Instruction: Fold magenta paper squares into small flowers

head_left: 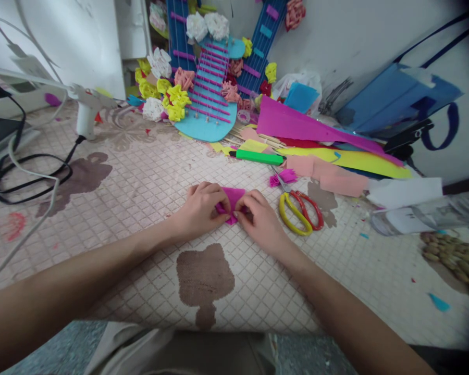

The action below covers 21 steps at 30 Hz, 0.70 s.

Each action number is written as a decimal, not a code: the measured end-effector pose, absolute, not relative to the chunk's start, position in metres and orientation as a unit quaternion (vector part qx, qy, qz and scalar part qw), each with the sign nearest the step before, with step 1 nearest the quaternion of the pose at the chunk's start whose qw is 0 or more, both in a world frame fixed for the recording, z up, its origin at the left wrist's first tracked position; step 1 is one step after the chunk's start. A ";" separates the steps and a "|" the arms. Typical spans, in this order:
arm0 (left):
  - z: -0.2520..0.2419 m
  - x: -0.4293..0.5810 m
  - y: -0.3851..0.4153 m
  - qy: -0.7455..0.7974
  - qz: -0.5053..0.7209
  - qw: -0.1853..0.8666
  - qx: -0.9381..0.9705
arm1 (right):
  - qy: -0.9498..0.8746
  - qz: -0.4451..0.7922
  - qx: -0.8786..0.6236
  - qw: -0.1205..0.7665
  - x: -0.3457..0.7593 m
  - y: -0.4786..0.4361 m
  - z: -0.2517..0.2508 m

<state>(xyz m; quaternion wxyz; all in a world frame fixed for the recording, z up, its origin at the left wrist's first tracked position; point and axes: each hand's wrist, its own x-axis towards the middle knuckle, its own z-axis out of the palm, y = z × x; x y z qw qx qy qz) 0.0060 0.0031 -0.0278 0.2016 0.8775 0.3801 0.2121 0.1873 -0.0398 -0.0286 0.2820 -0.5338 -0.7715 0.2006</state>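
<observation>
A small piece of magenta paper [234, 196] lies on the table between my hands, its near edge folded or gathered. My left hand [203, 211] pinches that near edge from the left, fingers curled. From the right, my right hand [260, 219] pinches the same edge, its fingertips almost meeting those of the left. The fingers hide part of the fold. Just right of my right hand lie scissors [297, 208] with one yellow and one red handle. A crumpled, fringed magenta paper piece [283, 177] rests by the blades.
Behind are a green marker [259, 157], colored paper sheets [316, 130] and blue paper guitar shapes [209, 112] with paper flowers. A white glue gun [86, 112] with a black cord [27, 198] stands left. A clear bottle [430, 213] lies right.
</observation>
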 end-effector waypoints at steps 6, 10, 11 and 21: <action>-0.029 0.005 0.005 0.376 0.209 0.195 0.881 | -0.775 0.209 -0.529 0.274 0.188 -0.041 -0.026; -0.028 0.003 0.005 0.367 0.209 0.202 0.884 | -0.774 0.218 -0.534 0.261 0.189 -0.043 -0.023; -0.028 0.003 0.005 0.366 0.207 0.203 0.884 | -0.776 0.218 -0.532 0.260 0.189 -0.043 -0.022; -0.022 0.001 0.007 0.366 0.164 0.227 0.888 | -0.775 0.250 -0.530 0.239 0.192 -0.045 -0.012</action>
